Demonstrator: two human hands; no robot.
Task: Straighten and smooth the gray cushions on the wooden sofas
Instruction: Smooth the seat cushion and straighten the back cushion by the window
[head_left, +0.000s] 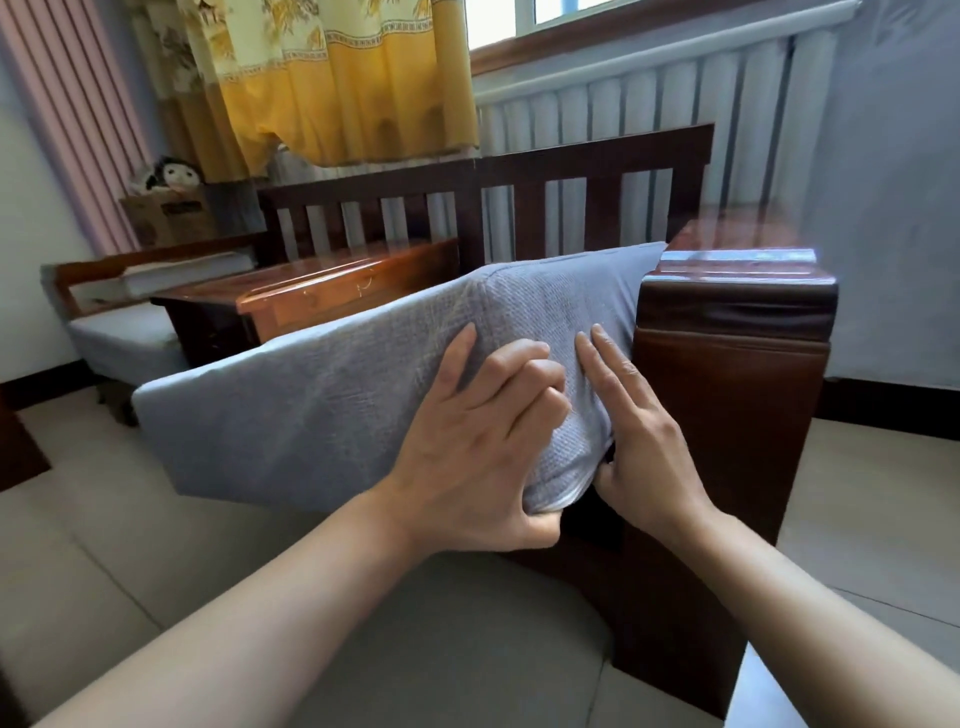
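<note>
The left hand (467, 447) has its grip clamped on the gray cushion (322, 395) corner; the right hand (641, 436) beside it apparently pinches the same corner against the wooden armrest (732, 374).

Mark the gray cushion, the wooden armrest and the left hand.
gray cushion (322, 405): head view, broad front face of the cover.
wooden armrest (737, 291): head view, rounded front end.
left hand (467, 441): head view, back of hand.
</note>
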